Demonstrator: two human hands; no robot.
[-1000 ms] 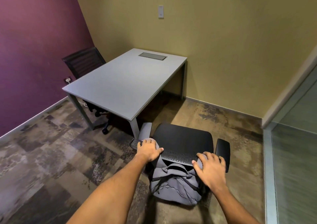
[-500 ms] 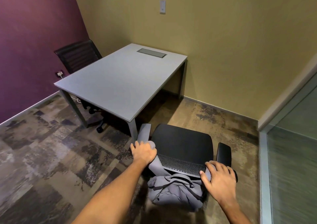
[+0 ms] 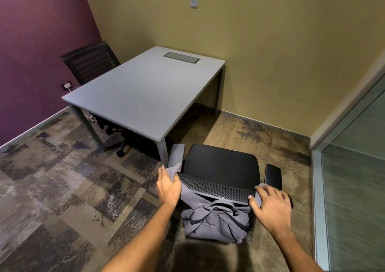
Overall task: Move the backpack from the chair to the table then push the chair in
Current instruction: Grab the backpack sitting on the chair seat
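Observation:
A grey backpack [image 3: 216, 224] hangs behind the backrest of a black office chair [image 3: 220, 163], its straps looped over the backrest's two top corners. My left hand [image 3: 167, 186] grips the left strap at the left corner. My right hand [image 3: 270, 205] lies over the right strap at the right corner, fingers curled on it and thumb below. The chair faces the near right corner of a grey table [image 3: 145, 92], set back from it. The backpack's lower part sags toward the floor.
A second black chair [image 3: 89, 62] is tucked in at the table's far left side by the purple wall. A cable hatch [image 3: 181, 54] is set into the tabletop. A glass partition [image 3: 354, 178] runs along the right. Carpeted floor lies open on the left.
Both hands slid outward along the backrest to its corners, onto the straps. The backpack hangs a little lower and more crumpled. My view has shifted slightly.

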